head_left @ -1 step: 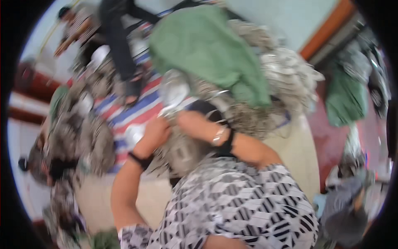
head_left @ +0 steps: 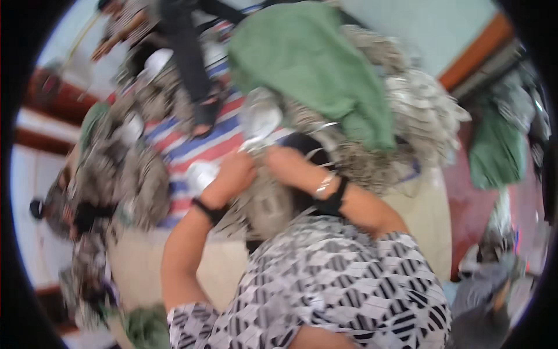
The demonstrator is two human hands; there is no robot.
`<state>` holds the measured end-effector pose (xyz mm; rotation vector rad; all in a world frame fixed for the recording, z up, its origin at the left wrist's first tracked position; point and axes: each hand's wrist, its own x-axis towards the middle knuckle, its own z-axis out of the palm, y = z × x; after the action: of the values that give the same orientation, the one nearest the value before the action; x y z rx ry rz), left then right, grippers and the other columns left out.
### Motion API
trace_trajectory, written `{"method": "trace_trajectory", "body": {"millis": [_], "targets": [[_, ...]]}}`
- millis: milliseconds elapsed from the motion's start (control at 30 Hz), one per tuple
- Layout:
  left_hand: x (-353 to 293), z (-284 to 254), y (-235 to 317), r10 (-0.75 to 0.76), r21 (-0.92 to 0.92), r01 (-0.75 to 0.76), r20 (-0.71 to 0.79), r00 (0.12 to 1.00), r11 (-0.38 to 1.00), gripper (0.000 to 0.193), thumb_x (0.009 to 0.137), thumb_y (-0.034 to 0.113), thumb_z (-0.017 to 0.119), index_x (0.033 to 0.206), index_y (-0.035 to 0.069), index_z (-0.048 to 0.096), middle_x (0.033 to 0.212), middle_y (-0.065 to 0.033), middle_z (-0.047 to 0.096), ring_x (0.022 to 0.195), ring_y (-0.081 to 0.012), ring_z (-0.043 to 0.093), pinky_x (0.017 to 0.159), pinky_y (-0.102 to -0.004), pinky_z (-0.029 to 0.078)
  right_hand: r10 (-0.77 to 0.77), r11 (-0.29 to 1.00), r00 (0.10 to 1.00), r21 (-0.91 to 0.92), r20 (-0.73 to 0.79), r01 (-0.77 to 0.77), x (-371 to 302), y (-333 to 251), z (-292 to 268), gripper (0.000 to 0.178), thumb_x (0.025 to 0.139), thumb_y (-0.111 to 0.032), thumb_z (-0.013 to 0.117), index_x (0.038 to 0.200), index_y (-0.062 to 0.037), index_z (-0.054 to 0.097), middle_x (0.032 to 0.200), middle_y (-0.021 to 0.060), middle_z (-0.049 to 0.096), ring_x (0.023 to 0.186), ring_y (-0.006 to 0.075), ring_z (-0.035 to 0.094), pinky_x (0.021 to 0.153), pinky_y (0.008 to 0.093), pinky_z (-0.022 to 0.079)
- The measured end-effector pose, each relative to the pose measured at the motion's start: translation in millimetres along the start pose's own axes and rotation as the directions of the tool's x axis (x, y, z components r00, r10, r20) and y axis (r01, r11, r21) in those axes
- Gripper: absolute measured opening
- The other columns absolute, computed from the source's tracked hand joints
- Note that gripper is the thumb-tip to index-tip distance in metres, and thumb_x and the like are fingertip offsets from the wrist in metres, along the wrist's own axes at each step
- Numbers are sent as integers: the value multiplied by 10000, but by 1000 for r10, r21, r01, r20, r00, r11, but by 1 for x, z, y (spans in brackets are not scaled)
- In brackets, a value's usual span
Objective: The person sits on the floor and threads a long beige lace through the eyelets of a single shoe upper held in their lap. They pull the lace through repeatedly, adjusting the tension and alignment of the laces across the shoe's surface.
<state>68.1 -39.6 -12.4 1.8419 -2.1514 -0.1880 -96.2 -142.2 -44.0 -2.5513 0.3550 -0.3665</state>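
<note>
My left hand (head_left: 235,171) and my right hand (head_left: 283,164) are close together in front of me, fingers curled in. Between and just beyond them is a shiny clear plastic piece (head_left: 258,119), which looks like a bag; both hands seem to grip its near end, though blur hides the fingertips. A grey-brown bundle of cloth or yarn (head_left: 268,203) lies below my hands, against my patterned top. Another shiny clear piece (head_left: 202,173) lies beside my left hand.
A large green cloth (head_left: 314,70) covers a heap ahead. Stacked pale grey-brown pieces (head_left: 421,116) stand to its right. More grey-brown heaps (head_left: 139,189) lie left on a striped sheet (head_left: 215,150). A person in dark trousers (head_left: 183,52) stands ahead; others are at the left.
The whole view has shifted, so the scene sits slightly further right. My hands stay close together at the plastic, with no clear change of grip.
</note>
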Motion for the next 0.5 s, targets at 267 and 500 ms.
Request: {"method": "trace_trajectory", "body": {"millis": [267, 500], "targets": [[-2, -22, 8, -195, 128, 162, 316, 928, 979, 206, 832, 198, 524, 880, 59, 668, 986, -122, 591, 993, -329, 517, 787, -472, 436, 124, 938, 988, 335, -92, -86, -2, -13, -1, 58, 791, -101, 613, 793, -45, 600, 842, 139, 559, 796, 331, 586, 710, 406, 476], [-1, -11, 5, -112, 48, 104, 218, 969, 993, 171, 811, 176, 541, 774, 26, 612, 853, -141, 549, 846, -327, 498, 751, -434, 413, 59, 998, 996, -18, -63, -61, -3, -8, -10, 91, 753, -63, 598, 836, -25, 603, 871, 146, 573, 825, 332, 618, 688, 425, 514]]}}
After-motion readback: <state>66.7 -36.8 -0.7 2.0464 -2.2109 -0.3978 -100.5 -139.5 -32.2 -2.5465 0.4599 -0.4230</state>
